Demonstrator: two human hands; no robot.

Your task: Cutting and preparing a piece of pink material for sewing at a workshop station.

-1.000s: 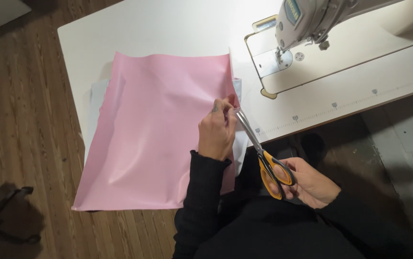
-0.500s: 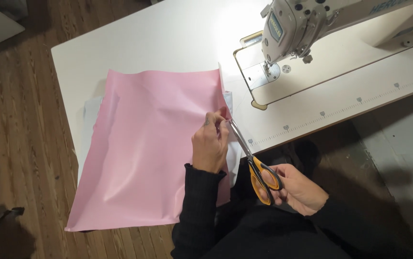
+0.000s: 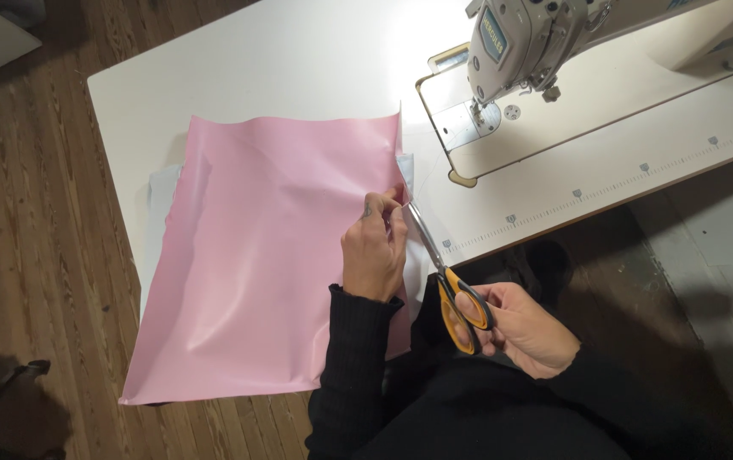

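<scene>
White sewing table (image 3: 298, 68) over wooden floor, left hand (image 3: 375, 251) pinching pink sheet's (image 3: 264, 255) right edge, right hand (image 3: 524, 328) gripping orange-handled scissors (image 3: 447, 277), sewing machine (image 3: 537, 38) far right.

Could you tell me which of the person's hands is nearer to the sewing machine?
Left. The left hand rests on the pink sheet, below-left of the sewing machine; the right hand, holding the scissors, is lower, off the table.

floor: brown wood planks (image 3: 25, 187) | white table (image 3: 281, 60) | bright glare on top
</scene>
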